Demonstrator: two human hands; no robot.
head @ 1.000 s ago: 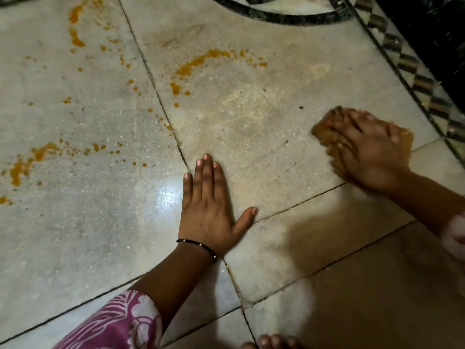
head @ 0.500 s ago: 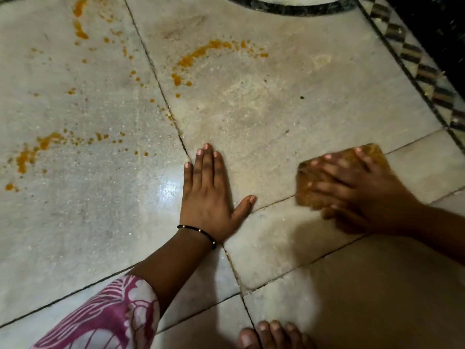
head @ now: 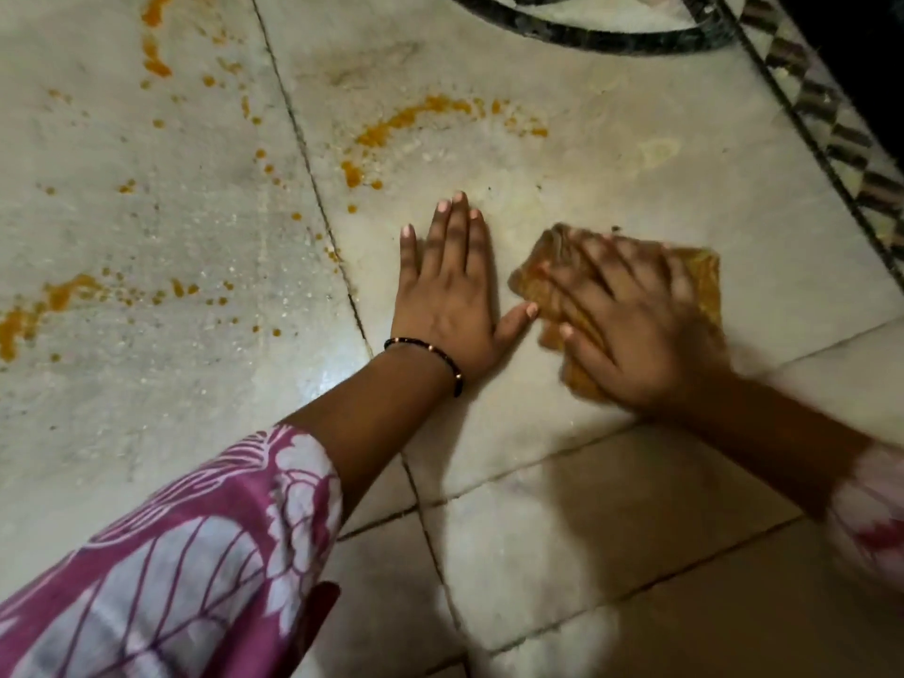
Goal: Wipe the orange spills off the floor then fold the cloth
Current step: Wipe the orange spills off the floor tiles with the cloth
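Note:
My right hand [head: 631, 325] presses flat on a stained orange-brown cloth [head: 699, 281] that lies on the pale marble floor [head: 611, 168]; the hand is blurred by motion. My left hand [head: 450, 291] lies flat on the floor with fingers spread, its thumb almost touching the cloth's left edge. An arc of orange spill [head: 406, 122] sits beyond the left hand. More orange streaks [head: 154, 46] and a blotchy trail [head: 54, 300] spread over the tile to the left.
A dark seam [head: 313, 188] runs diagonally between tiles just left of my left hand. A black and patterned inlay border [head: 826, 134] edges the floor at the upper right. A curved black inlay [head: 587, 34] lies at the top.
My right hand has slid the cloth leftward until it sits beside my left thumb. The view has shifted, and my foot at the bottom edge is out of frame.

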